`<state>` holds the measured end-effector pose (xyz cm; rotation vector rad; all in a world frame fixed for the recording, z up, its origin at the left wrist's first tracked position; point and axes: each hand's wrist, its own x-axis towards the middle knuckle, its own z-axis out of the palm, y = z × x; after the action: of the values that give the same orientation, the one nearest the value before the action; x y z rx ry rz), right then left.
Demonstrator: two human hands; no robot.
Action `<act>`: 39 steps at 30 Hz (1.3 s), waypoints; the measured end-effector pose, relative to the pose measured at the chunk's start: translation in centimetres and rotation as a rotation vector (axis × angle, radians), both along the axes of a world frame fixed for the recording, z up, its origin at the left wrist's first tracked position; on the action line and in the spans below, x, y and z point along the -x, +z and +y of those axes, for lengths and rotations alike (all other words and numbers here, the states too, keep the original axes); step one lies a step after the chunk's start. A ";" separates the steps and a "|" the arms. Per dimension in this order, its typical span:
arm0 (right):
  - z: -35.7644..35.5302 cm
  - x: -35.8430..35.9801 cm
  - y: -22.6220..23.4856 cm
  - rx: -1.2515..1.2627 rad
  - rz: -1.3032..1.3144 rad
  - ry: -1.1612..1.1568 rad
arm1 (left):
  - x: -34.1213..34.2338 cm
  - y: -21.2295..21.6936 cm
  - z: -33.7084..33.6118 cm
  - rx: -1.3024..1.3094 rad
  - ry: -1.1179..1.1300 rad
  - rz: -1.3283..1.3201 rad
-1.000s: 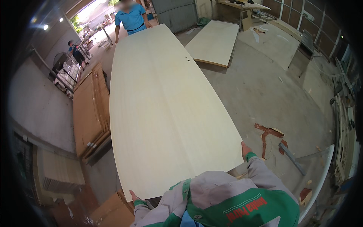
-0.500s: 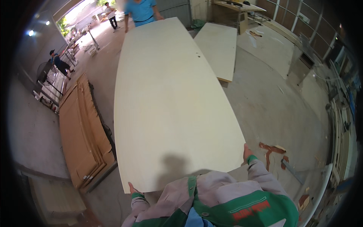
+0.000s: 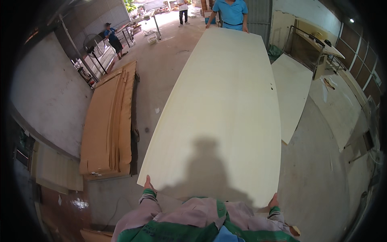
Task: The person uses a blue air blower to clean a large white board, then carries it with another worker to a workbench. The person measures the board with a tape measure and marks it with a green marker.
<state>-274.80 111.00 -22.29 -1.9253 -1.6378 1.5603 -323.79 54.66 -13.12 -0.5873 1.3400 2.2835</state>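
A large pale door panel [image 3: 217,109] lies flat in the air before me, with small dark holes near its right edge. At its near left corner my left hand [image 3: 148,184] grips the edge, thumb up on top and fingers hidden beneath. My right hand [image 3: 273,200] clasps the near right corner in the same way. A person in a blue shirt [image 3: 231,12] has both hands at the panel's far end. My shadow falls across the near half.
Flattened brown cardboard [image 3: 105,129] is stacked on the left. Another pale panel [image 3: 294,86] lies to the right of mine, with a cluttered table [image 3: 318,44] behind it. A standing fan [image 3: 93,45] and two more people are farther back.
My view has turned left, so the door panel and the person at its far end now appear farther right. Both my hands still hold the near corners.
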 end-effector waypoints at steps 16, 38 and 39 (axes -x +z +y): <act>20.4 3.6 1.4 0.001 0.093 -0.127 | 12.5 -0.5 29.1 0.057 -0.124 -0.072; 48.5 19.3 -0.7 0.086 0.014 -0.386 | 32.9 0.8 63.8 0.050 -0.172 -0.046; 49.5 19.7 -0.3 0.121 0.035 -0.368 | 33.0 1.2 65.1 0.054 -0.164 -0.029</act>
<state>-294.48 160.54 -22.55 -2.0970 -1.1136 1.5577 -356.83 119.80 -11.92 -0.5066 1.3866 2.1058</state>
